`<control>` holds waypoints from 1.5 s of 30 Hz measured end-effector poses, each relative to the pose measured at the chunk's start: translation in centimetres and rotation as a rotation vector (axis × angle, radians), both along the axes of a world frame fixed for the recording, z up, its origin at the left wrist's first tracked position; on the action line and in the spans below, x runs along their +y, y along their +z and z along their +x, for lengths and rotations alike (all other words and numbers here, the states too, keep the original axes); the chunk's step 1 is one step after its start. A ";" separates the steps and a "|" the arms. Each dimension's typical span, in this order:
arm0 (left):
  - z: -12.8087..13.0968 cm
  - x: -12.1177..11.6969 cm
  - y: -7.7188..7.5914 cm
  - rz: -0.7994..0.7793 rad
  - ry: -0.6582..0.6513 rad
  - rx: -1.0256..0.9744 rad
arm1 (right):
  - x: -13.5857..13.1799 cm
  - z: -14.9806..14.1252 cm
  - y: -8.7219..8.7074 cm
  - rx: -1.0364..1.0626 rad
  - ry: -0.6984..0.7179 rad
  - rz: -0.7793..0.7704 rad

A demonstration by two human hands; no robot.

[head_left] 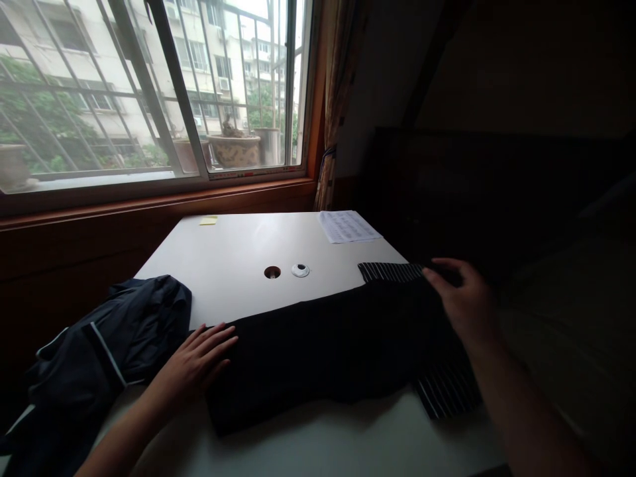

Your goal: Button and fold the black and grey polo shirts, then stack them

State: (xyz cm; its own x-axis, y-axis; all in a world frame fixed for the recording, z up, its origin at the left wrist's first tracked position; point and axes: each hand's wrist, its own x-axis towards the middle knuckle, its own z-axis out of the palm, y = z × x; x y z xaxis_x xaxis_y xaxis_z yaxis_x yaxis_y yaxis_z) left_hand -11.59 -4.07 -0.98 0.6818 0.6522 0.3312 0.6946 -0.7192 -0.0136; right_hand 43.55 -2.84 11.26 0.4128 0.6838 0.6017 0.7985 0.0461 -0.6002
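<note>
Dark garment (318, 351) laid across the table (233, 242), a hand at either end.
The left hand (201, 358) rests palm down on its left end, fingers extended, gripping nothing; the right hand (464, 298) is half curled at the striped part (390, 272), and whether it pinches cloth I cannot tell. A crumpled bundle (144, 324) lies left, papers (348, 226) toward the far right.

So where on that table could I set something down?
The far part of the table, between the yellow note and papers, behind the hole and white cap. A smaller patch lies nearer, below the dark garment. Crowded: the left, under bundled clothes, and the middle, where the garment lies between left hand and right hand.
</note>
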 end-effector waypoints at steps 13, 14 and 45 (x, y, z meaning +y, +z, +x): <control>-0.6 -0.9 -0.8 0.009 0.005 0.004 | -7.2 -28.6 -6.3 -0.651 1.388 -0.198; -0.6 -0.8 -0.8 0.014 0.006 -0.001 | -7.4 -28.2 -6.9 -0.627 1.396 -0.227; 2.9 -3.7 2.6 -0.297 -0.061 -0.229 | -6.9 -3.2 -10.9 -0.691 0.463 -0.339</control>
